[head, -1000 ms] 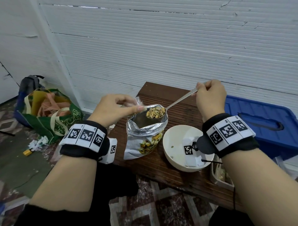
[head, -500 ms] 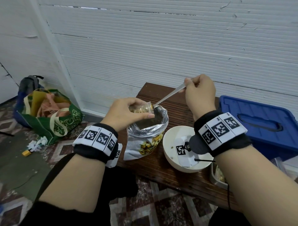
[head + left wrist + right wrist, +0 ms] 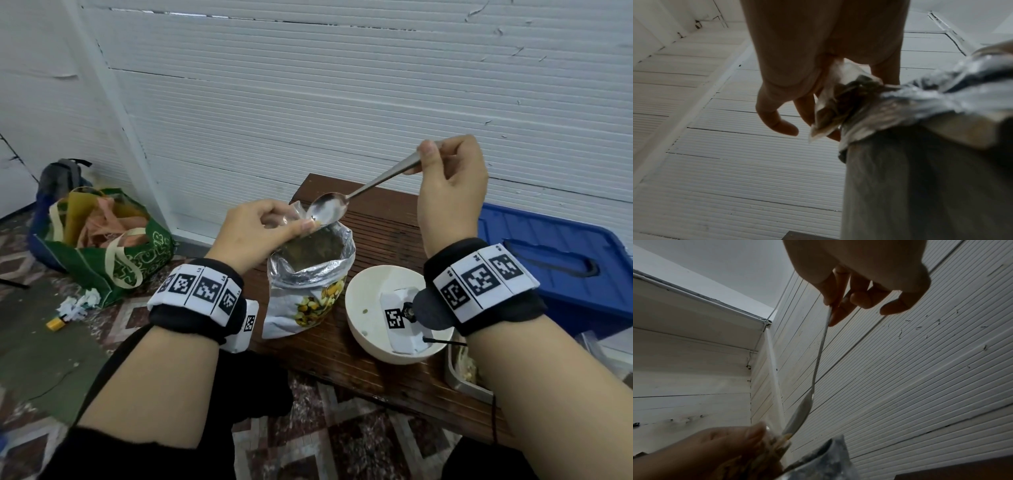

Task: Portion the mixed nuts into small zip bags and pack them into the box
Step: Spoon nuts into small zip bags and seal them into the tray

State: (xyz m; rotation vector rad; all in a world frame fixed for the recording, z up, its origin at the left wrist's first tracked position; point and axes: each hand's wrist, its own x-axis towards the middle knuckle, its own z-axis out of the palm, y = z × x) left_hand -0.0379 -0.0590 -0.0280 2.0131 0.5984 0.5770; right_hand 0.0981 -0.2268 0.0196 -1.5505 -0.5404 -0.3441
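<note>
My left hand [image 3: 263, 226] pinches a small clear zip bag [image 3: 295, 214] with nuts in it [image 3: 830, 112], held at the left rim of the open foil nut pouch [image 3: 308, 284]. The pouch stands upright on the dark wooden table [image 3: 376, 219]. My right hand [image 3: 445, 178] pinches the handle of a metal spoon [image 3: 329, 207]. Its bowl looks empty and is tipped at the zip bag's mouth [image 3: 799, 415]. One nut sits at the spoon's tip by my left thumb.
A white bowl [image 3: 363, 298] stands right of the pouch, partly hidden by my right wrist. A metal tray [image 3: 462, 373] sits at the table's right front. A blue plastic box lid [image 3: 548, 253] lies to the right. A green bag [image 3: 102, 246] is on the floor left.
The spoon was heaped with nuts over the pouch, went to the zip bag, and now shows an empty bowl. My right hand has risen and the left hand has moved right.
</note>
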